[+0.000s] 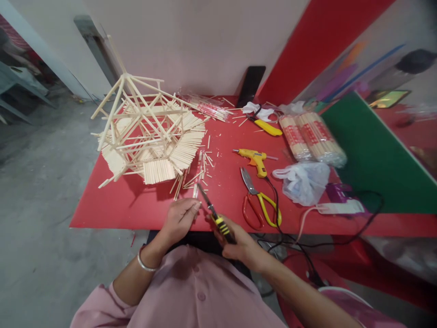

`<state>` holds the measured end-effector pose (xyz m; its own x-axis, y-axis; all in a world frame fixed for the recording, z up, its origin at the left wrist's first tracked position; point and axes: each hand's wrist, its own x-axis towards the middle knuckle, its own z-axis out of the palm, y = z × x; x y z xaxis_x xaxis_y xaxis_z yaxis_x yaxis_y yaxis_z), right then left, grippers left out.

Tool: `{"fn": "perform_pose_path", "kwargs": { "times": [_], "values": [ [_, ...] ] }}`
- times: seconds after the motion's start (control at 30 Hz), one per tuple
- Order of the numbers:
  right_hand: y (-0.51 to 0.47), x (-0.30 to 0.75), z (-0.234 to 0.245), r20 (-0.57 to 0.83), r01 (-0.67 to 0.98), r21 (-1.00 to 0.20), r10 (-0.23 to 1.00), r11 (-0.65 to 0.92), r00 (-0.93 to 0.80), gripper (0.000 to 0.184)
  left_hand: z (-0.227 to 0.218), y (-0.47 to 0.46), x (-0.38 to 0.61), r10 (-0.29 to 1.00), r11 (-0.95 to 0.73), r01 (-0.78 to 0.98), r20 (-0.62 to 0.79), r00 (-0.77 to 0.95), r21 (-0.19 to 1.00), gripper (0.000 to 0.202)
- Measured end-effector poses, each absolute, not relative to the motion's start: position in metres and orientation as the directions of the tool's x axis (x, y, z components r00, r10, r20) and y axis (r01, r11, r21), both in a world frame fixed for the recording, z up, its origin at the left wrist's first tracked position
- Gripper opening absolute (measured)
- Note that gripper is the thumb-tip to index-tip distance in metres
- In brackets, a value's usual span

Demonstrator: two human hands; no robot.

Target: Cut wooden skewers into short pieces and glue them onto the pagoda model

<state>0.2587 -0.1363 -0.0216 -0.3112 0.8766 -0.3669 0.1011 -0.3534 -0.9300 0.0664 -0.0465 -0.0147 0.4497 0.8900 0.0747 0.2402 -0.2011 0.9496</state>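
Right hand (241, 243): your fingers are wrapping closed around the grip of a black-and-yellow-handled tool (223, 228), whose narrow metal end is pointing away from you, up and to the left.

Left hand (180, 219): your thumb and forefinger are drawing close together at the table's front edge, near the tool's metal end; a pale tip is showing there, too small for anyone to tell whether you are pinching something.

Wrist: you are wearing one silver bangle (146, 262) on the left.

Loose sticks (190, 180), many, short and pale: lying scattered just beyond your left hand.

Stick structure (159, 171), one: standing on the left part of the red table (116, 212), beyond your left hand, its open frame rising to a peak above slatted panels.

Yellow glue gun (254, 157), one: lying beyond your right hand, apart from it.

Red-and-yellow-handled tool (248, 181), one: lying just nearer you than the gun.

Plastic bag (302, 182), one, crumpled: resting to the right of these.

Stick bundles (309, 136), two, wrapped: lying side by side behind the bag.

Yellow-handled cutter (268, 128), one: lying left of the bundles.

Green board (382, 155), one: occupying the far right.
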Motion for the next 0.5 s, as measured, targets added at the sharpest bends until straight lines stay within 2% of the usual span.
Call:
{"fn": "perform_pose_path", "kwargs": {
  "times": [0.07, 0.2, 0.27, 0.3, 0.33, 0.4, 0.47, 0.5],
  "values": [
    [-0.135, 0.26, -0.022, -0.396, 0.115, -0.918, 0.878, -0.378, -0.271, 0.085, -0.014, -0.046, 0.067, 0.902, -0.146, 0.219, 0.039, 0.429, 0.965, 0.039],
    [-0.135, 0.267, -0.016, -0.389, 0.163, -0.92, 0.873, -0.356, -0.294, 0.08, -0.018, -0.044, 0.066, 0.93, -0.071, 0.167, 0.005, 0.367, 0.983, 0.035],
    [-0.134, 0.269, -0.014, -0.354, 0.266, -0.921, 0.899, -0.286, -0.259, 0.078, -0.021, -0.043, 0.067, 0.935, -0.046, 0.141, -0.007, 0.354, 0.989, 0.034],
    [-0.133, 0.268, -0.014, -0.327, 0.368, -0.899, 0.923, -0.238, -0.203, 0.078, -0.023, -0.043, 0.067, 0.936, -0.048, 0.129, -0.001, 0.352, 0.99, 0.033],
    [-0.131, 0.267, -0.015, -0.294, 0.496, -0.845, 0.948, -0.198, -0.123, 0.078, -0.024, -0.042, 0.067, 0.936, -0.059, 0.119, 0.014, 0.352, 0.991, 0.031],
    [-0.125, 0.264, -0.02, -0.198, 0.736, -0.653, 0.978, -0.177, 0.06, 0.076, -0.025, -0.042, 0.069, 0.938, -0.086, 0.096, 0.048, 0.344, 0.992, 0.026],
    [-0.118, 0.261, -0.027, -0.082, 0.855, -0.49, 0.985, -0.171, 0.15, 0.076, -0.025, -0.042, 0.072, 0.944, -0.078, 0.075, 0.05, 0.326, 0.994, 0.023],
    [-0.114, 0.26, -0.029, -0.024, 0.876, -0.462, 0.99, -0.136, 0.14, 0.074, -0.025, -0.041, 0.074, 0.947, -0.054, 0.065, 0.031, 0.318, 0.996, 0.024]
  ]
}}
